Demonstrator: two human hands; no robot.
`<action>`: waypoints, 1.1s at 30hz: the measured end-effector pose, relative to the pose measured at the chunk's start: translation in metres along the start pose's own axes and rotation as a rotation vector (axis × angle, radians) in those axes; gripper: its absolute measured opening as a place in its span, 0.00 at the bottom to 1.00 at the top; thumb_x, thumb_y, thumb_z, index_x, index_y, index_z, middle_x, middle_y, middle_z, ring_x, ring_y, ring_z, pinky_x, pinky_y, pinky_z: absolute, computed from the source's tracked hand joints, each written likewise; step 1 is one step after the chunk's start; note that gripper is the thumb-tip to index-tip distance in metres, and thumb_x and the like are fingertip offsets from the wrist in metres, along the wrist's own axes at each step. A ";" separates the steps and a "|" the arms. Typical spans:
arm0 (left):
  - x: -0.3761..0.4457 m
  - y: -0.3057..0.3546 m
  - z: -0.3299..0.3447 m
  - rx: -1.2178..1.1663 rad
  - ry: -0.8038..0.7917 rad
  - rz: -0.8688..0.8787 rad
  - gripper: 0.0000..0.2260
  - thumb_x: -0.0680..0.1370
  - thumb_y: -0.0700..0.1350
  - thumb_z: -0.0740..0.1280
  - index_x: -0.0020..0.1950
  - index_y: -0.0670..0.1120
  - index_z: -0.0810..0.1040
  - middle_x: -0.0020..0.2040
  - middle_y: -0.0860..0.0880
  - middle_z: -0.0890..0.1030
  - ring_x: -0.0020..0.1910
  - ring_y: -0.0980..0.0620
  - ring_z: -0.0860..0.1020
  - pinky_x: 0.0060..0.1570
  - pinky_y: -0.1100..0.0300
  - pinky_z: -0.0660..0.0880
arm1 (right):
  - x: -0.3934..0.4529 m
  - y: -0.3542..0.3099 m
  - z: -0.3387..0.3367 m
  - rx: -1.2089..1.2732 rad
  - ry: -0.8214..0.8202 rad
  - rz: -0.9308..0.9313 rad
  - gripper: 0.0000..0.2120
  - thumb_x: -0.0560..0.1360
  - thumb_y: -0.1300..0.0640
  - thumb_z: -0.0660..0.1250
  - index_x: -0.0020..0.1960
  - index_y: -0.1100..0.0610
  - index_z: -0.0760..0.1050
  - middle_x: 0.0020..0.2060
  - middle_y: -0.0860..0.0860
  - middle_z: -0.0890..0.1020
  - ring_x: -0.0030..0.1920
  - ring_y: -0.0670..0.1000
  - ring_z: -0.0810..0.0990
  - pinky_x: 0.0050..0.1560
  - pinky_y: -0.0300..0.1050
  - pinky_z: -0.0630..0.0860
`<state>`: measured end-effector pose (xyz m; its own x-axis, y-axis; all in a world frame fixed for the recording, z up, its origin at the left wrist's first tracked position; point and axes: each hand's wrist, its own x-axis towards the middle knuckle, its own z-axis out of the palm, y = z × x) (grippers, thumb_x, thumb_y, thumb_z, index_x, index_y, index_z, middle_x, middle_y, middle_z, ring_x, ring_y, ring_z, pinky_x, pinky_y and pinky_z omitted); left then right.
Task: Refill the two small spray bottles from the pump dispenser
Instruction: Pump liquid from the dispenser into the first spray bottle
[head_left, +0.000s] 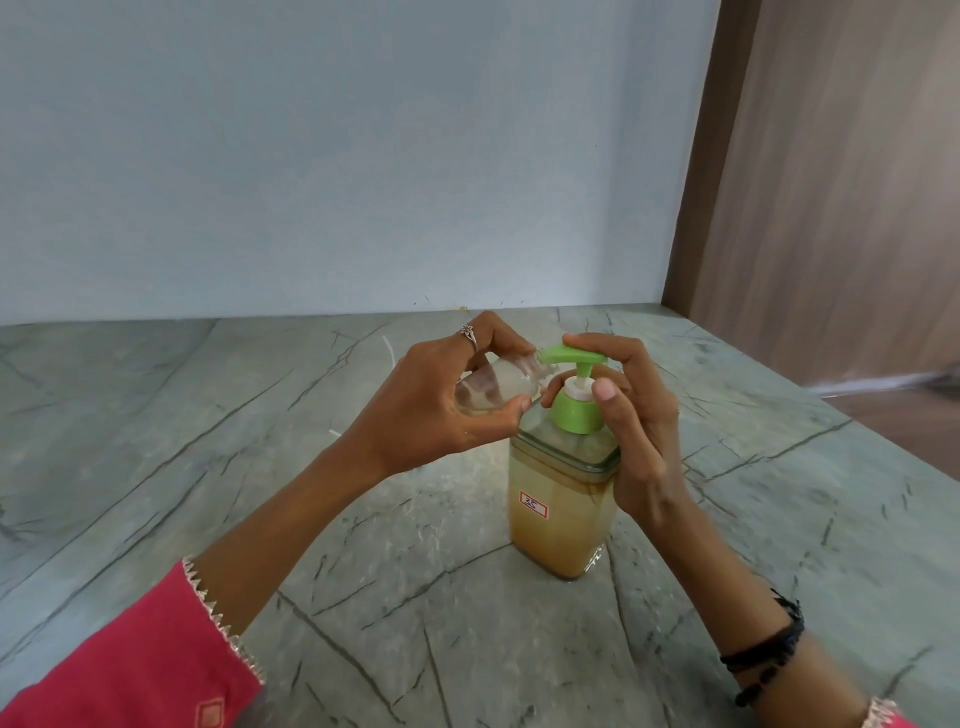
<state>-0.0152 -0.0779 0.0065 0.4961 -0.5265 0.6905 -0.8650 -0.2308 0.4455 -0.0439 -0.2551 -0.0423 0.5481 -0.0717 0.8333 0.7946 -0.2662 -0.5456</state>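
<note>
While the pump dispenser (563, 499) stands upright on the tabletop (260, 415), we see the left hand (436, 410) gripping a small spray bottle (137, 387), tilted, its mouth at the green nozzle (574, 356). Our right hand (631, 415) curls round the pump head, forefinger on top.

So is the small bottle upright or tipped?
Tipped: the small bottle lies sideways in the left hand, mouth toward the green pump spout.
</note>
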 end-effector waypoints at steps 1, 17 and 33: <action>0.000 0.000 0.000 0.006 0.002 0.008 0.13 0.68 0.52 0.68 0.51 0.56 0.72 0.45 0.60 0.79 0.41 0.55 0.79 0.38 0.65 0.78 | 0.000 0.000 0.000 -0.010 -0.005 -0.004 0.13 0.77 0.48 0.55 0.59 0.43 0.73 0.36 0.53 0.83 0.36 0.64 0.79 0.38 0.63 0.73; 0.000 0.001 0.001 0.026 -0.021 -0.008 0.12 0.68 0.53 0.68 0.50 0.57 0.73 0.46 0.66 0.77 0.39 0.53 0.79 0.36 0.61 0.78 | 0.008 -0.013 0.003 0.025 0.064 0.082 0.02 0.74 0.47 0.64 0.42 0.41 0.74 0.35 0.53 0.84 0.34 0.58 0.83 0.35 0.63 0.76; 0.000 0.004 0.001 -0.028 -0.003 -0.002 0.13 0.68 0.51 0.68 0.50 0.60 0.70 0.46 0.61 0.79 0.41 0.57 0.79 0.38 0.73 0.73 | 0.001 0.001 0.001 -0.001 0.031 0.026 0.14 0.76 0.54 0.58 0.59 0.44 0.74 0.37 0.50 0.84 0.36 0.64 0.79 0.38 0.64 0.74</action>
<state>-0.0182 -0.0794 0.0078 0.4976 -0.5284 0.6879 -0.8616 -0.2091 0.4626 -0.0421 -0.2543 -0.0426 0.5599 -0.1084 0.8214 0.7803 -0.2646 -0.5667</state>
